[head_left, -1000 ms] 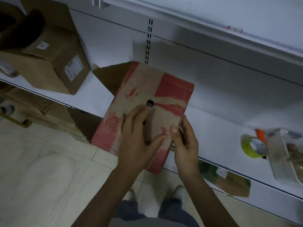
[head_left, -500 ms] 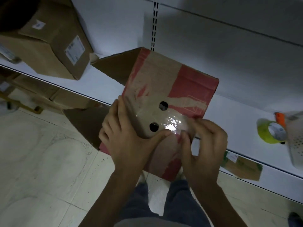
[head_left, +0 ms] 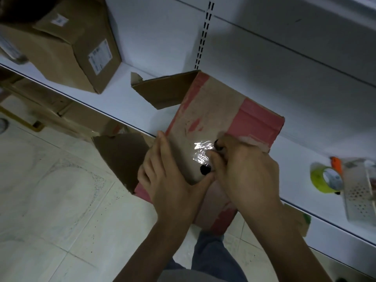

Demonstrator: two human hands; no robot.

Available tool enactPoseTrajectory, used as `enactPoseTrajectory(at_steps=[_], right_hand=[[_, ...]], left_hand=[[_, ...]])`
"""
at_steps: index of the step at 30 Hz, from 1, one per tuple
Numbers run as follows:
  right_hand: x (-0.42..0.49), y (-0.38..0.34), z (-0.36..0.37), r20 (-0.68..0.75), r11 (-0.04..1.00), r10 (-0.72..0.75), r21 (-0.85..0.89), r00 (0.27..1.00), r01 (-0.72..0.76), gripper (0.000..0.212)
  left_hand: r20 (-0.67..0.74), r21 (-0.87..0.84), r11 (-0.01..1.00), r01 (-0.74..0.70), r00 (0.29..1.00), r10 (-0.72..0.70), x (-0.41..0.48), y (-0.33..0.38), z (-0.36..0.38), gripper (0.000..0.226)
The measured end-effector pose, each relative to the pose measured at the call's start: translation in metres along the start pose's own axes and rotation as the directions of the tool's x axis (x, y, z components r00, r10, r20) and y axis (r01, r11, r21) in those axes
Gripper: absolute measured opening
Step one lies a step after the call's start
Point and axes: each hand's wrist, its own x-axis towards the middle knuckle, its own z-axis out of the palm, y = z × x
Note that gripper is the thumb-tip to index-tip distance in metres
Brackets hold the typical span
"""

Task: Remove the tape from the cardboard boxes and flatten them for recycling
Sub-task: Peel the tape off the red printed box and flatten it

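A red-and-brown cardboard box [head_left: 219, 110] leans on the front edge of the white shelf [head_left: 130, 102], with two brown flaps hanging open on its left. Clear shiny tape [head_left: 201, 151] covers its middle panel, beside two round black holes. My left hand [head_left: 166, 176] grips the box's left side, thumb lying across the panel below the lower hole. My right hand [head_left: 244, 171] is curled over the tape by the holes, its fingertips picking at the film.
A large brown carton [head_left: 67, 47] with labels stands on the shelf at the left. A yellow-green tape roll [head_left: 325, 178], an orange-handled tool [head_left: 336, 162] and a perforated white tray [head_left: 358, 194] lie on the shelf at the right. Flat cardboard sits under the shelf; pale tiled floor lies below.
The box has been lifted and tilted toward me. My right hand moved from the box's lower right edge up onto the taped panel at the holes. My left hand slid toward the left side.
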Motion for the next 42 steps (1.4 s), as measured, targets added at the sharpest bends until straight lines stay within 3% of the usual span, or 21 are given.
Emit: enactPoseTrajectory(at_steps=[5, 8, 10, 12, 14, 17, 20, 22, 25, 26, 30, 32, 34, 37, 39, 41, 42], right_hand=[[0.003, 0.006, 0.010, 0.036, 0.934, 0.080, 0.345, 0.996, -0.087, 0.005], [-0.002, 0.005, 0.019, -0.055, 0.930, -0.076, 0.357, 0.996, 0.091, 0.010], [-0.008, 0.006, 0.026, -0.091, 0.877, -0.135, 0.453, 0.987, 0.161, 0.009], [-0.013, 0.007, 0.025, -0.066, 0.701, -0.017, 0.711, 0.998, 0.059, 0.009], [-0.012, 0.011, 0.019, 0.013, 0.417, 0.169, 0.905, 0.985, -0.083, 0.009], [-0.007, 0.022, 0.010, 0.139, 0.051, 0.256, 0.986, 0.957, -0.157, 0.010], [-0.006, 0.039, 0.003, 0.241, -0.229, 0.303, 0.958, 0.922, -0.174, 0.020], [-0.011, 0.056, 0.000, 0.317, -0.305, 0.431, 0.932, 0.845, -0.195, 0.032], [-0.021, 0.076, 0.008, 0.382, -0.209, 0.659, 0.920, 0.648, -0.331, 0.032], [-0.023, 0.082, 0.013, 0.406, -0.238, 0.696, 0.909, 0.593, -0.343, 0.031], [-0.024, 0.111, 0.019, 0.566, -0.540, 0.697, 0.818, 0.440, -0.196, 0.033], [-0.027, 0.125, 0.022, 0.568, -0.539, 0.725, 0.820, 0.390, -0.193, 0.031], [-0.030, 0.128, 0.028, 0.506, -0.384, 0.755, 0.857, 0.418, -0.344, 0.031], [-0.035, 0.112, 0.034, 0.452, 0.005, 0.650, 0.801, 0.611, -0.598, 0.054], [-0.035, 0.098, 0.036, 0.430, 0.244, 0.526, 0.750, 0.734, -0.615, 0.060], [-0.031, 0.087, 0.039, 0.412, 0.280, 0.431, 0.784, 0.803, -0.553, 0.045], [-0.027, 0.082, 0.040, 0.389, 0.261, 0.403, 0.819, 0.828, -0.512, 0.037]], left_hand=[[0.000, 0.008, 1.000, 0.001, 1.000, -0.001, -0.001, -0.008, 0.000, 0.112], [0.015, 0.005, 1.000, 0.021, 1.000, -0.021, 0.000, -0.015, -0.002, 0.110], [0.030, 0.020, 1.000, 0.023, 0.999, -0.024, 0.003, -0.021, -0.003, 0.110], [0.052, 0.027, 0.999, 0.026, 0.998, -0.027, 0.008, -0.026, -0.005, 0.113], [0.074, 0.043, 0.999, 0.018, 0.997, -0.021, 0.013, -0.028, -0.007, 0.114], [0.096, 0.088, 0.996, -0.028, 0.995, 0.019, 0.019, -0.026, -0.006, 0.113], [0.114, 0.102, 0.994, -0.048, 0.993, 0.036, 0.027, -0.022, -0.006, 0.112], [0.117, 0.091, 0.994, -0.052, 0.992, 0.041, 0.031, -0.018, -0.004, 0.112], [0.141, 0.116, 0.986, -0.121, 0.985, 0.104, 0.035, -0.010, -0.002, 0.112], [0.151, 0.127, 0.978, -0.164, 0.978, 0.144, 0.037, -0.005, 0.000, 0.111], [0.186, 0.149, 0.950, -0.274, 0.952, 0.245, 0.052, 0.010, 0.007, 0.107], [0.208, 0.138, 0.950, -0.280, 0.946, 0.249, 0.064, 0.013, 0.009, 0.105], [0.225, 0.140, 0.937, -0.319, 0.932, 0.283, 0.075, 0.017, 0.012, 0.101], [0.262, 0.131, 0.905, -0.404, 0.895, 0.361, 0.089, 0.022, 0.013, 0.091], [0.248, 0.064, 0.860, -0.507, 0.842, 0.479, 0.095, 0.026, 0.010, 0.072], [0.253, 0.055, 0.781, -0.622, 0.766, 0.591, 0.093, 0.034, 0.007, 0.059], [0.320, 0.109, 0.748, -0.654, 0.736, 0.597, 0.087, 0.042, 0.008, 0.066]])
